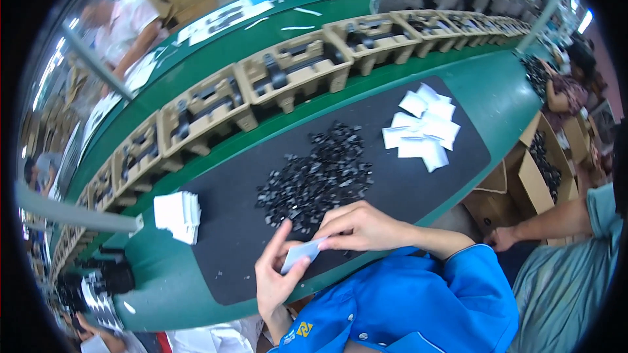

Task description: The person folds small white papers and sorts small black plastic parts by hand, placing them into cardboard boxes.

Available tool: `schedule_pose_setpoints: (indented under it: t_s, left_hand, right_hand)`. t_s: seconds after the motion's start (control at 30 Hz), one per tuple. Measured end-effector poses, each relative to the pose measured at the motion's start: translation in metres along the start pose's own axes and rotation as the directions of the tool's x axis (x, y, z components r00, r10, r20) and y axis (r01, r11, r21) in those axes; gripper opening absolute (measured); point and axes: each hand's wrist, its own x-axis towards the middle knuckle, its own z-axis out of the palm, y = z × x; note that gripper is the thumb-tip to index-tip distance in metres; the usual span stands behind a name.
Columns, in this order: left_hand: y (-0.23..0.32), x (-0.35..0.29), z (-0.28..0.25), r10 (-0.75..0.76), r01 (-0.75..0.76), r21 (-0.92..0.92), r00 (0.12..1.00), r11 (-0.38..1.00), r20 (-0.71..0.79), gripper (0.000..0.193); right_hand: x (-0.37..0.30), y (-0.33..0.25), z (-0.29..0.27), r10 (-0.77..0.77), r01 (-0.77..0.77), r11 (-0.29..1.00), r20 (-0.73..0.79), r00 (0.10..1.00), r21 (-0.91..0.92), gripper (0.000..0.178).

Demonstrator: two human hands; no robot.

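A small flat white piece (300, 254), a paper packet or a card, is held up between my two hands over the near edge of the black mat (229, 268). My left hand (273, 276) grips its lower left part, thumb in front and fingers behind. The fingertips of my right hand (358, 227) pinch its upper right corner. Just beyond my hands spreads a heap of small black parts (320, 173). Similar white pieces lie in a loose pile (422, 127) on the mat's right side. A tidier stack of white pieces (176, 214) sits at the mat's left edge.
Beyond the mat runs a curved row of brown moulded trays (297, 75) holding black items. Open cardboard boxes (523, 180) stand at the right, one with black parts inside. A person in a green shirt (569, 274) sits close on my right. Paper sheets (226, 23) lie across the line.
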Motion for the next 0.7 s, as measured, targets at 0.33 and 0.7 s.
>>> schedule_pose_setpoints:
  t_s: [0.33,0.7]
  left_hand:
    - [-0.012,0.017,0.032,-0.161,0.129,-0.222,0.978,0.967,-0.136,0.046]
    - [-0.006,0.010,0.009,-0.040,0.028,-0.032,0.861,0.999,-0.507,0.035]
  right_hand:
    - [-0.043,0.005,-0.105,0.037,-0.169,0.923,-0.357,0.933,-0.346,0.018]
    - [0.067,-0.005,-0.076,-0.120,0.172,0.793,0.126,0.985,-0.585,0.038]
